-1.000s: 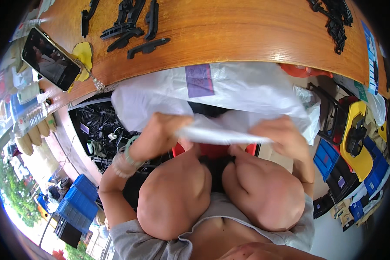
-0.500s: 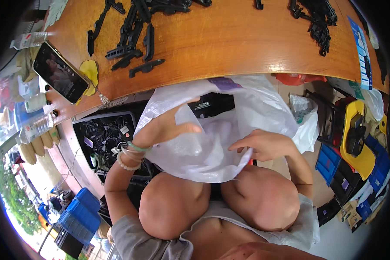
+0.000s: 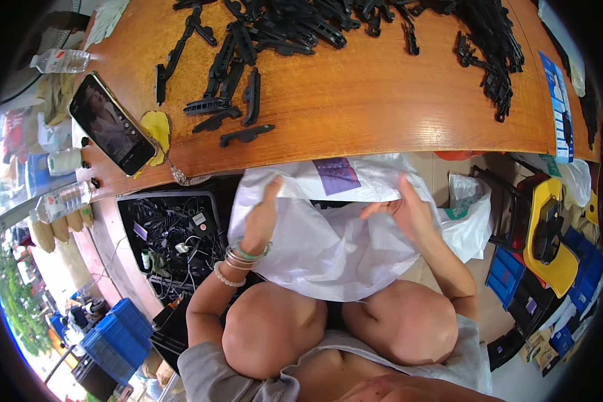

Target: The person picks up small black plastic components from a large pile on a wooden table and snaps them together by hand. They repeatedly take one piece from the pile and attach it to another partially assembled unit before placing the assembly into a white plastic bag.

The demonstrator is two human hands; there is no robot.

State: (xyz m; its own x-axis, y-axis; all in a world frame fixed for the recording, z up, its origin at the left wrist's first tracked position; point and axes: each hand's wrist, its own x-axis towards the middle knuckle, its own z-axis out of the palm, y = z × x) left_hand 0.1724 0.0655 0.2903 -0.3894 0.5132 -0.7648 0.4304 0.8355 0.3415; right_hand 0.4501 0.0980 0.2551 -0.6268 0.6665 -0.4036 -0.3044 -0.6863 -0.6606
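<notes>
A white woven plastic sack (image 3: 342, 248) with a purple printed patch hangs between my knees and the table edge, its mouth a narrow dark slit. At the left side of the mouth, my left hand (image 3: 262, 218), with bracelets at the wrist, grips the sack's rim with its fingers pointing away from me. My right hand (image 3: 412, 211) has the rim at the opposite side, thumb stretched inward across the fold. Between both hands the far rim runs fairly straight. What lies inside the sack is hidden.
Black plastic parts (image 3: 295, 30) lie piled on the wooden table (image 3: 355, 114). A phone (image 3: 110, 124) rests on a yellow cloth at its left edge. Below stands a black crate of cables (image 3: 171, 234). To the right are a white plastic bag (image 3: 465, 214) and a yellow chair (image 3: 556, 268).
Both hands have moved to the sides of the sack's mouth; my right hand went up from the near rim. The mouth has narrowed. More of the table has come into view.
</notes>
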